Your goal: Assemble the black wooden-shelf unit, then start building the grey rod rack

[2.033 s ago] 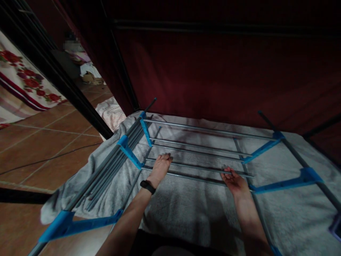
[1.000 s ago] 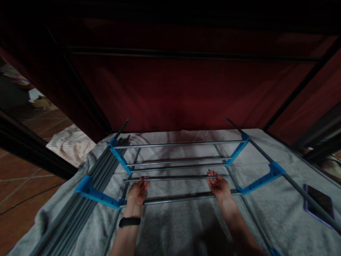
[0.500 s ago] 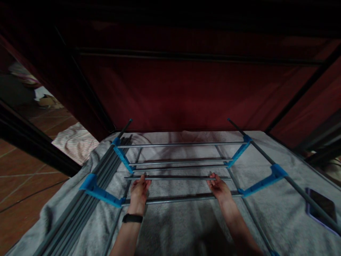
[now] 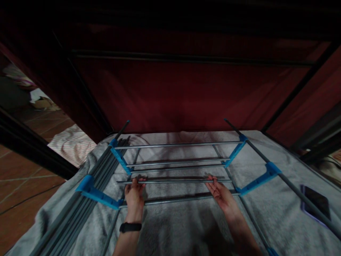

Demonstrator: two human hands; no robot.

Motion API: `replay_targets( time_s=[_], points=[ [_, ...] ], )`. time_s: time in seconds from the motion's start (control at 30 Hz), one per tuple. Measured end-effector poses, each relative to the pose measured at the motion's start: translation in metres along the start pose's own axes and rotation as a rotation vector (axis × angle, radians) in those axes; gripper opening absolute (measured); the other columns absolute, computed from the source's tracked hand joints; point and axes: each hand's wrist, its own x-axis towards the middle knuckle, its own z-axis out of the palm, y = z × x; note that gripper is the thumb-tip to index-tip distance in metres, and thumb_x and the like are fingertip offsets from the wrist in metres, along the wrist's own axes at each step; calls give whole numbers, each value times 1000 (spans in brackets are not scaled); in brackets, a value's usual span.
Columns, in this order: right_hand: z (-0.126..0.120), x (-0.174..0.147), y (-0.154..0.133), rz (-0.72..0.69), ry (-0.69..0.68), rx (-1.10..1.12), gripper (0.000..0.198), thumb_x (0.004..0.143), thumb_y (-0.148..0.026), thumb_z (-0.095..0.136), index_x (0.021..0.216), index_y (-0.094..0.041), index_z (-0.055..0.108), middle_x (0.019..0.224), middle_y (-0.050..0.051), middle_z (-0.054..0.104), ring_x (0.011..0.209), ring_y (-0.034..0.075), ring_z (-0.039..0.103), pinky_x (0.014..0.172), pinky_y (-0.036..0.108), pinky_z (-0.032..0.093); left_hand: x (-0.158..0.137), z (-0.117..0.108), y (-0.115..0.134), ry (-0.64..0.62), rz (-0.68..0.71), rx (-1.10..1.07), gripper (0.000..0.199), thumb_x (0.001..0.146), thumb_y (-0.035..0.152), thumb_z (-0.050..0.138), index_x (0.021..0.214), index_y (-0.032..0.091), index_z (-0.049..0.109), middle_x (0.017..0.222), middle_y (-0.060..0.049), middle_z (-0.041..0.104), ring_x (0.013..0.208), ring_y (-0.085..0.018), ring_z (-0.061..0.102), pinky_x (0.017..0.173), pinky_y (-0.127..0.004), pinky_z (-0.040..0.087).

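Observation:
A thin grey metal rod lies crosswise between my hands, its two ends free. My left hand pinches it near the left end; a dark band circles that wrist. With its fingertips, my right hand grips the rod towards the right end. Under and around it is a rack frame of grey tubes with blue plastic brackets: near left, near right, far left and far right. Crossbars join the brackets, including a front crossbar just below my hands and a back crossbar.
Several loose grey tubes lie bundled along the left side. A phone rests at the right on the grey blanket. Beyond rises a dark red panel. At far left are tiled floor and a striped cloth.
Both hands and the rod have come slightly nearer to me and up, and the rod now shows apart from its shadow. My view has shifted a little to the right.

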Motion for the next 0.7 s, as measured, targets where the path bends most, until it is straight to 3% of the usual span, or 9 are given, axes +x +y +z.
replay_targets(
  time_s=[0.17, 0.3, 0.43, 0.63, 0.7],
  points=[
    [-6, -5, 7, -103, -33, -29, 18, 67, -25, 86, 76, -19, 71, 90, 3, 75, 93, 21, 71, 100, 43, 54, 3, -16, 8, -40, 91, 45, 19, 76, 18, 68, 86, 17, 51, 75, 0, 65, 67, -13, 67, 61, -24, 56],
    [-5, -4, 12, -159, -15, -60, 19, 69, -30, 86, 77, -21, 72, 80, 0, 72, 80, 18, 71, 99, 45, 55, 9, -23, 11, 92, 167, 148, 45, 69, 19, 76, 98, 21, 41, 70, 8, 57, 53, -11, 61, 55, -27, 56],
    [-3, -5, 13, -187, -12, -67, 19, 72, -34, 85, 77, -22, 71, 76, -2, 71, 76, 17, 70, 94, 44, 59, 10, -25, 10, 151, 251, 268, 54, 67, 22, 78, 101, 23, 36, 68, 8, 56, 50, -13, 60, 49, -27, 52],
    [-8, -5, 4, -202, 35, -51, 20, 71, -31, 85, 74, -21, 67, 75, -2, 70, 74, 16, 70, 87, 40, 62, 14, -30, 4, 79, 343, 185, 80, 68, 17, 76, 131, 24, 29, 70, 11, 55, 55, -12, 61, 63, -29, 56],
    [-10, -5, -1, -208, 77, -35, 21, 69, -28, 85, 72, -21, 66, 73, -2, 70, 72, 16, 70, 84, 39, 63, 18, -29, 0, 63, 370, 189, 79, 73, 19, 73, 136, 26, 25, 76, 8, 58, 58, -12, 63, 64, -29, 56]
  ],
)
